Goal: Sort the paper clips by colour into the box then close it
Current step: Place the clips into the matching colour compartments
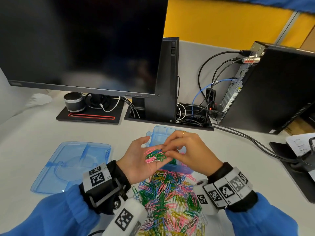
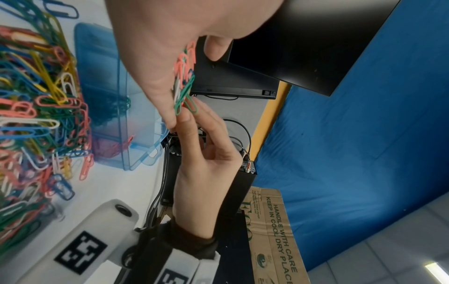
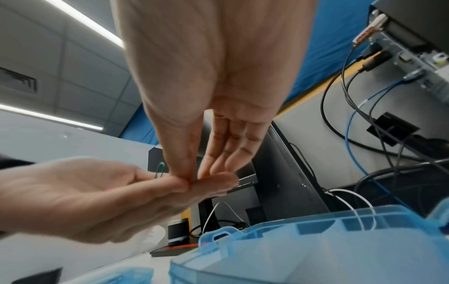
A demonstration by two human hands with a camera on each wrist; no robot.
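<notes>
left hand (image 1: 141,159) flat, cupping clips (image 1: 155,155) – my right hand (image 1: 185,150) pinching one; tilt spills mixed colours into box (image 1: 158,133) at 12 o'clock.

The paper clips (image 1: 172,200) heaped at six o'clock are green, pink, yellow, blue and white; the small bunch (image 1: 155,156) at the centre is mostly green and pink, with some white. The box (image 1: 159,133) at twelve o'clock of the heap and its lid (image 1: 71,166) at nine o'clock are translucent light blue. Both sleeves (image 1: 56,213) are bright blue, with black cuffs. The wrist bands (image 1: 226,186) are white with black square-code patterns. The table (image 1: 34,130) is pale grey-white.
</notes>
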